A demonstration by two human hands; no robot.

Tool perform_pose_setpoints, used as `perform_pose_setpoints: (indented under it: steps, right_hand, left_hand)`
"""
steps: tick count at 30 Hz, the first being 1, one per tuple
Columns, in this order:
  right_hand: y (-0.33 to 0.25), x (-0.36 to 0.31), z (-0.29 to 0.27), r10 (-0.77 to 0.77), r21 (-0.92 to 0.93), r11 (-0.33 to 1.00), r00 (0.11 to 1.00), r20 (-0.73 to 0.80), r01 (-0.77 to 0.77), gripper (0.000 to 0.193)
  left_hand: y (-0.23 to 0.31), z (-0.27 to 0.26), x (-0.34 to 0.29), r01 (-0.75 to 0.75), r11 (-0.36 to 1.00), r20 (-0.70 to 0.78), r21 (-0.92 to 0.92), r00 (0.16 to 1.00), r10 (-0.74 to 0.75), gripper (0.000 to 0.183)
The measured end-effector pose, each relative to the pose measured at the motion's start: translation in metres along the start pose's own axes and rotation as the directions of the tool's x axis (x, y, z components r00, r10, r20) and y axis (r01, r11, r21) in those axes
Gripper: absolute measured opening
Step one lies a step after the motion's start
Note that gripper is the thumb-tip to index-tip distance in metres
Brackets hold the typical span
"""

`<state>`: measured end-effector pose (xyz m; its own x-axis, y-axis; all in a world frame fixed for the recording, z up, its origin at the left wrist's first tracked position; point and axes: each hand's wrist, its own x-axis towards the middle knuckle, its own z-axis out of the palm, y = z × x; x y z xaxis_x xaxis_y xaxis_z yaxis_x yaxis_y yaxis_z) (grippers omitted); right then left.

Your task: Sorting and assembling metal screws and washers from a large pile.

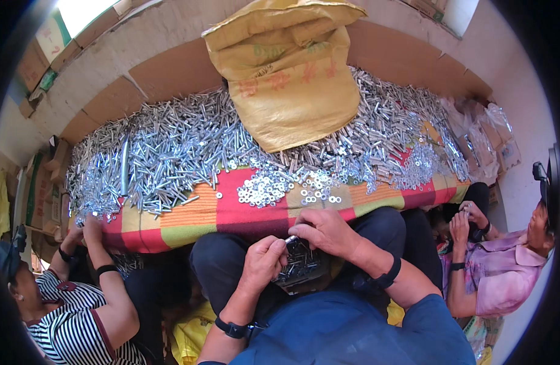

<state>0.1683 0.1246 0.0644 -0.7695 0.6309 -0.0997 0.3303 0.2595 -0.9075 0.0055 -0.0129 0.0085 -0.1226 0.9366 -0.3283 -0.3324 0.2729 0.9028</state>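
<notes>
My left hand [262, 264] is closed in a pinch on a small shiny metal anchor bolt [290, 239], mostly hidden by the fingers. At the bolt's other end my right hand [326, 233] has its thumb and finger pressed together. Whether a washer or nut is between them is too small to tell. Just below the hands, between my knees, a container of finished-looking metal bolts [304, 263] shows. In front of me loose flat washers [263, 190] lie in a heap on a checked cloth [246, 219], with a second washer cluster [319, 185] to its right.
A long mound of metal bolts [170, 143] covers the far part of the table. On it rests a yellow woven sack [292, 85]. Cardboard [176, 67] lines the back. One person [79, 304] works at left, another [493, 261] at right. Plastic bags [475, 131] lie far right.
</notes>
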Motion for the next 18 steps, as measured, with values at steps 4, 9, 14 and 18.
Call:
perform_pose_setpoints:
  steps: [4,9,14,18]
  right_hand:
    - [-0.004,-0.005,0.003,0.104,0.201,0.973,0.993,0.052,-0.112,0.014]
    - [0.002,-0.009,0.002,0.215,0.297,0.920,0.962,0.166,-0.256,0.017]
    - [0.022,-0.013,-0.005,0.336,0.186,0.905,0.911,0.239,-0.383,0.023]
    - [0.008,-0.009,0.003,0.162,0.149,0.977,0.985,-0.058,-0.152,0.028]
  left_hand:
    - [-0.003,-0.003,0.002,0.009,0.999,0.003,-0.044,1.000,-0.009,0.031]
    - [-0.003,-0.005,-0.002,0.053,0.998,0.013,-0.026,0.999,-0.052,0.028]
    - [-0.018,-0.002,0.004,0.021,0.999,0.047,0.025,0.999,-0.022,0.031]
    - [-0.013,-0.003,0.001,-0.027,1.000,0.073,-0.001,0.997,0.027,0.033]
